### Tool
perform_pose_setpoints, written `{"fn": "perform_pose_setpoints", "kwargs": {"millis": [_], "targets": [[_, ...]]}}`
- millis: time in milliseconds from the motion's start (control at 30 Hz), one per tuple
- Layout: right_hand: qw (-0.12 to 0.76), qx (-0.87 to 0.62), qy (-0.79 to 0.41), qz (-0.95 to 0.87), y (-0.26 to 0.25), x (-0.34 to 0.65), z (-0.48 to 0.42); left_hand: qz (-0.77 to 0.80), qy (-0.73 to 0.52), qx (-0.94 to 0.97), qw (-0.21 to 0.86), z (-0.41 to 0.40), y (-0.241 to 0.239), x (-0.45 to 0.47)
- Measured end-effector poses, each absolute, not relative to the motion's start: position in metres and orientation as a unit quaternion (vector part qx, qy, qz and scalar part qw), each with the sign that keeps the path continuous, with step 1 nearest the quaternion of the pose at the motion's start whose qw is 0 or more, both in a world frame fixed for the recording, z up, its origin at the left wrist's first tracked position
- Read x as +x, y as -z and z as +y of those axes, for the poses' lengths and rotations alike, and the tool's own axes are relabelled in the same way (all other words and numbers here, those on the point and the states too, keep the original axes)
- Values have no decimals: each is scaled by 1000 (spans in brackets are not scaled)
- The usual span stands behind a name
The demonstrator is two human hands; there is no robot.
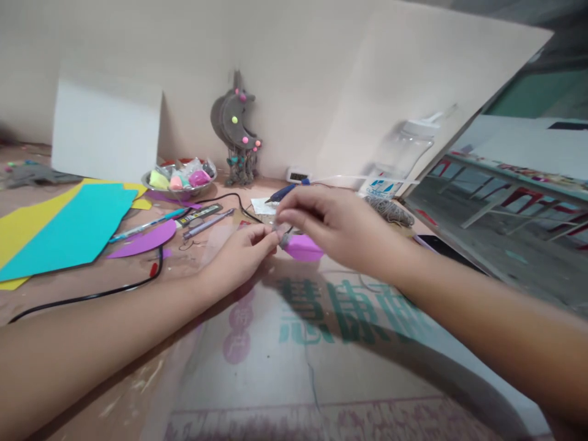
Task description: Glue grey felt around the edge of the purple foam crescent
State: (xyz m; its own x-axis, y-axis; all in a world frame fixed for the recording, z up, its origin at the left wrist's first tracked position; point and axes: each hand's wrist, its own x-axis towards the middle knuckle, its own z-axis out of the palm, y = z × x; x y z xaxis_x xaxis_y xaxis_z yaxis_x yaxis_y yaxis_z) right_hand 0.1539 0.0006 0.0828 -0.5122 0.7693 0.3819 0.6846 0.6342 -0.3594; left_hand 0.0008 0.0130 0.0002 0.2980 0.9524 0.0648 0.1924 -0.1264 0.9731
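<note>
My left hand (pixel 255 242) is low over the printed plastic sheet, thumb and forefinger pinched together. At those fingertips is a small grey bit, too blurred to name, which meets a bright purple piece (pixel 304 248). Above and to the right, my right hand (pixel 328 220) curls with its fingertips drawn together; what is in them, if anything, is hidden. The purple piece lies partly beneath my right hand. Just behind the right fingers rests a dark blue tool with a pointed tip (pixel 280 193), partly covered.
Turquoise foam sheet (pixel 73 229), pens (pixel 209 223) and a black cord (pixel 87 298) lie left. Behind stand a bowl of coloured clay packets (pixel 181 177), a grey crescent ornament (pixel 234 122) and a white board (pixel 105 128). A bottle (pixel 404 153) and grey yarn (pixel 390 211) sit right.
</note>
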Motion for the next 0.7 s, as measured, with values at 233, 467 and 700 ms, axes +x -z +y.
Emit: {"fn": "perform_pose_setpoints", "kwargs": {"millis": [233,467,700], "targets": [[231,-478,7,-847,-83,200,7,447,-369,694,427,13,-2,-1],[216,-485,2,-848,-67,221,15,473,-338,713,392,15,1,0],[208,-489,-11,-847,-43,235,30,457,-289,756,370,16,5,-1]]}}
